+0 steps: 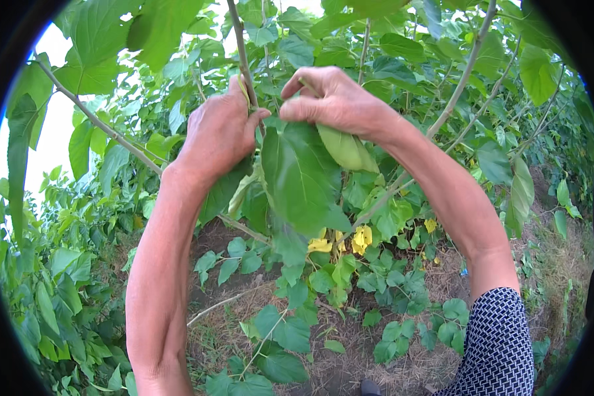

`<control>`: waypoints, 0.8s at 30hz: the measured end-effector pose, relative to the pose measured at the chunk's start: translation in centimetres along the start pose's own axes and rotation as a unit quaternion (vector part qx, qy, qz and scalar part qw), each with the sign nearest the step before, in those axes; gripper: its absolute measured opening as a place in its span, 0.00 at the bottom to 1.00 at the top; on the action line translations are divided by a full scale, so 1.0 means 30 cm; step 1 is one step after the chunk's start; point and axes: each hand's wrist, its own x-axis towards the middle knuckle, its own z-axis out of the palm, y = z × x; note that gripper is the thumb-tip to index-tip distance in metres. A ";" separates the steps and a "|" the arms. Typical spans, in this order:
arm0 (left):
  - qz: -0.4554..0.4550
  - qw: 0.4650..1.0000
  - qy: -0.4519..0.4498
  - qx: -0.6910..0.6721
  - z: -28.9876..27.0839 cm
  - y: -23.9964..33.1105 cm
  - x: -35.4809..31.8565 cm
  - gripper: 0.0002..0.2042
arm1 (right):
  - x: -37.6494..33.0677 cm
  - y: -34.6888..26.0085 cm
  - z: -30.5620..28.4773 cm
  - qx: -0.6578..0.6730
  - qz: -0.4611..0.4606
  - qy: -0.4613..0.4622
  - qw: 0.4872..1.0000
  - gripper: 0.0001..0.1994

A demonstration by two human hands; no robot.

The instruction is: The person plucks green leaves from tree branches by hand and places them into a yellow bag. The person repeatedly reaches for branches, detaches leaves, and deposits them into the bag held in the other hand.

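My left hand [224,129] is closed around an upright branch [242,53], its thumb lying across the front of the stem. Some green leaves hang just below that wrist, and I cannot tell whether the hidden fingers hold them too. To its right, my right hand [336,102] is bent over with thumb and fingers pinching leaf stalks. A pale green leaf [346,148] hangs from under its palm. Between the hands droops a large dark green leaf [300,175]; its top reaches the right fingertips. The hands are a short gap apart.
Bare branches slant up on the left [105,129] and on the right [465,72]. Broad leaves [96,39] overhang the top. Yellow leaves [362,239] show below the hands. Low leafy shoots [284,330] grow over brown soil with dry grass [369,360]. Dense foliage surrounds everything.
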 end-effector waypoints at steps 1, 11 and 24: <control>0.002 1.000 0.014 -0.026 -0.008 0.005 0.001 0.19 | 0.004 -0.015 -0.014 0.027 -0.007 0.031 0.999 0.42; 0.053 0.997 -0.006 0.061 -0.074 0.031 -0.036 0.14 | 0.015 -0.075 0.132 -0.495 -0.029 -0.152 0.855 0.05; -0.071 0.997 0.012 -0.004 -0.007 -0.055 -0.136 0.09 | -0.033 0.000 0.203 -0.375 -0.003 -0.011 0.927 0.19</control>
